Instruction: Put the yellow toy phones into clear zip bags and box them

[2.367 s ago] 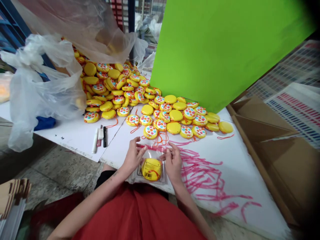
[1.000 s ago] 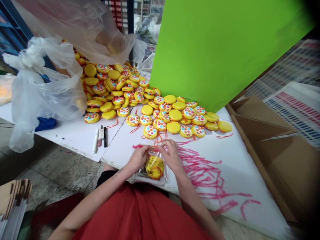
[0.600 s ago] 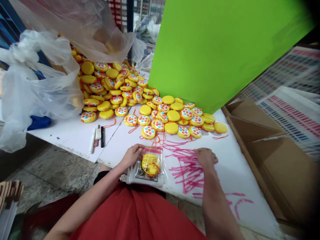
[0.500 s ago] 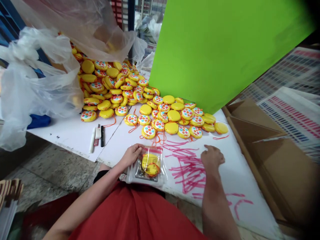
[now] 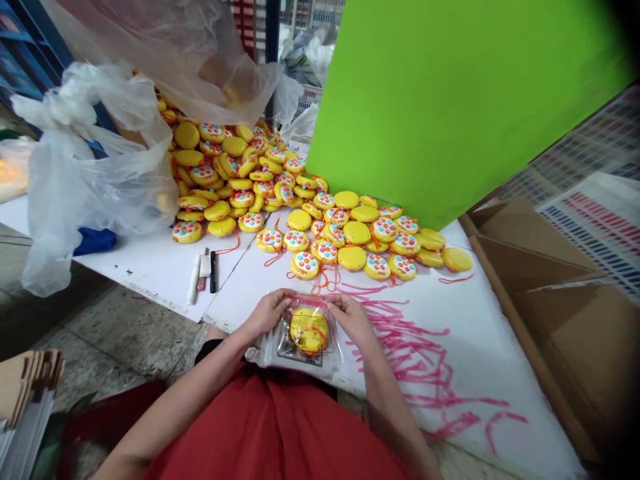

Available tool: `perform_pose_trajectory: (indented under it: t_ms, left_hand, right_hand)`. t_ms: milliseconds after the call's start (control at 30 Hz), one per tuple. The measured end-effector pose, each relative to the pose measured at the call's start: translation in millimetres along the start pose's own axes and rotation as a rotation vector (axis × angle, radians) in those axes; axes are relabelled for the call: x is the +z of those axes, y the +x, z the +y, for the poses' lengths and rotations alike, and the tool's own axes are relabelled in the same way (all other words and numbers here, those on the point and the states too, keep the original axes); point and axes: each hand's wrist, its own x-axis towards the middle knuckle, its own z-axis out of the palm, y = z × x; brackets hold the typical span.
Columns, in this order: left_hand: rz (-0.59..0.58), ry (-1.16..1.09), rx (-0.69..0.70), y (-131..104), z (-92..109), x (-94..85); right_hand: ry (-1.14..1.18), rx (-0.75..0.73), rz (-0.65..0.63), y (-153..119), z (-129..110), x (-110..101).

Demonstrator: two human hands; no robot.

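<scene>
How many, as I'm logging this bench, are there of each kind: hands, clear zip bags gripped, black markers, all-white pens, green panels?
Left hand and right hand: 2
Gripped clear zip bag: 1
Black marker: 1
All-white pen: 1
Green panel: 1
Total: 6

Packing workshop: heaped yellow toys (image 5: 299, 220), cardboard box (image 5: 575, 333)

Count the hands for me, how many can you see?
2. The left hand pinches the clear bag at its top left; the right hand pinches it at its top right. No others show, though the green board could hide some.
</scene>
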Motion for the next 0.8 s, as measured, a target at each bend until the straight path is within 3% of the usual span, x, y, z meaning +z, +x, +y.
perform_pose_trajectory:
  t_ms: [333, 633, 800]
  left_hand:
    - [-0.022, -0.122, -0.006, -2.4, 11.3, -3.5]
    - [-0.002, -0.172, -0.024, -4.4, 10.4, -7.0]
    - [-0.003, -0.152, -0.033, -3.3, 12.6, -5.7]
  right_hand:
    - [0.208, 0.151, -0.028, -9.3, 8.2, -24.6]
    - [0.27, 0.188, 0.012, -6.0, 7.0, -15.2]
    - [0.286, 0.11, 0.004, -8.2, -2.1, -8.6]
